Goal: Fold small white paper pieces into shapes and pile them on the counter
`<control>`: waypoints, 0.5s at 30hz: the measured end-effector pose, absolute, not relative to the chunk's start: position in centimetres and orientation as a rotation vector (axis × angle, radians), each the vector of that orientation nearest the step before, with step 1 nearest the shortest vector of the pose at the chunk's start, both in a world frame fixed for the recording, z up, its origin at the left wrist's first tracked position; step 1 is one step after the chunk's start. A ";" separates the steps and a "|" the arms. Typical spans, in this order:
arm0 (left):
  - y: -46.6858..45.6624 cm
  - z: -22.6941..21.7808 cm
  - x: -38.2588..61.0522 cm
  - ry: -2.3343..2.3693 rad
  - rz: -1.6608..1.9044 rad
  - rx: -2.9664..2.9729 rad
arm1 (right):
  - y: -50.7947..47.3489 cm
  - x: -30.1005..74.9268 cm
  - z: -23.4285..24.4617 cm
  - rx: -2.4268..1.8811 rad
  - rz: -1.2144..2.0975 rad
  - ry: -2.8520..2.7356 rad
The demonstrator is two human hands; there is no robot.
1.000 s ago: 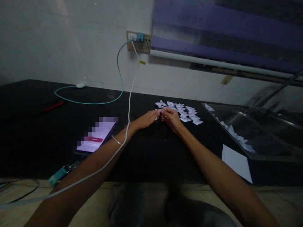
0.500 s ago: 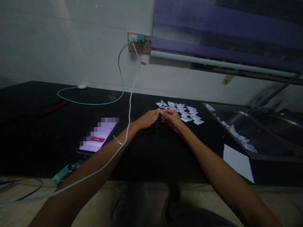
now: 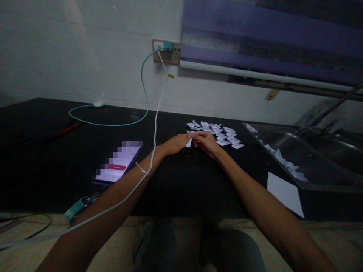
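Note:
A small piece of folded white paper (image 3: 188, 142) is pinched between my two hands, above the black counter (image 3: 184, 189). My left hand (image 3: 177, 143) grips it from the left, its fingers mostly hiding the paper. From the right, my right hand (image 3: 206, 143) closes thumb and fingertips on the same paper, touching the left fingertips. Just behind and to the right lie several folded white paper boats (image 3: 222, 132) in loose rows. How the held paper is folded cannot be made out.
A lit phone (image 3: 117, 166) and a teal key fob (image 3: 74, 210) lie by my left forearm, with a white cable (image 3: 155, 128) crossing that arm. Blank white sheets (image 3: 285, 194) lie at right, beside a steel sink (image 3: 309, 151). More folded papers (image 3: 289, 166) line its edge.
The folded paper has turned between my fingers, so a wider white flap now shows below my left fingertips. My legs below the counter have shifted.

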State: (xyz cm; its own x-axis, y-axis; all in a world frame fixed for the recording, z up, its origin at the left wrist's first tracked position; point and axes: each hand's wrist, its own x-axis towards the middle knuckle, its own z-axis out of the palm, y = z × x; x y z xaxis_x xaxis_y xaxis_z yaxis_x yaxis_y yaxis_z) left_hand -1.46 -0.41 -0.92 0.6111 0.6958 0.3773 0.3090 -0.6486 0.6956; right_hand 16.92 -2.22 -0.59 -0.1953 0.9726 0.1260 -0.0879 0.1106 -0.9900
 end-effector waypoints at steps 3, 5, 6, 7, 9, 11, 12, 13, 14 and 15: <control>-0.5 -0.6 -1.6 0.748 0.857 2.140 | -2.0 17.0 -0.8 -0.990 1.205 -1.355; -0.5 -0.4 -1.7 0.698 0.857 2.064 | -1.9 17.1 -0.8 -1.015 1.135 -1.337; -0.4 -0.3 -1.7 0.671 0.863 2.029 | -1.8 17.1 -0.9 -1.021 1.106 -1.327; -0.4 -0.3 -1.7 0.649 0.870 1.995 | -1.7 17.1 -0.9 -1.024 1.083 -1.320; -0.2 -0.3 -1.7 0.637 0.900 1.931 | -1.5 17.1 -1.0 -1.020 1.057 -1.312; 0.0 -0.4 -1.5 0.668 0.940 1.890 | -1.4 17.1 -1.3 -1.020 1.058 -1.308; 0.2 -0.5 -1.4 0.696 0.963 1.880 | -1.3 17.1 -1.4 -1.020 1.065 -1.301; 0.3 -0.7 -1.3 0.729 0.987 1.876 | -1.3 17.1 -1.5 -1.013 1.069 -1.291; 0.5 -0.8 -1.3 0.766 1.008 1.877 | -1.3 17.0 -1.5 -1.001 1.063 -1.278; 0.6 -0.9 -1.2 0.807 1.025 1.879 | -1.3 17.0 -1.6 -0.988 1.039 -1.267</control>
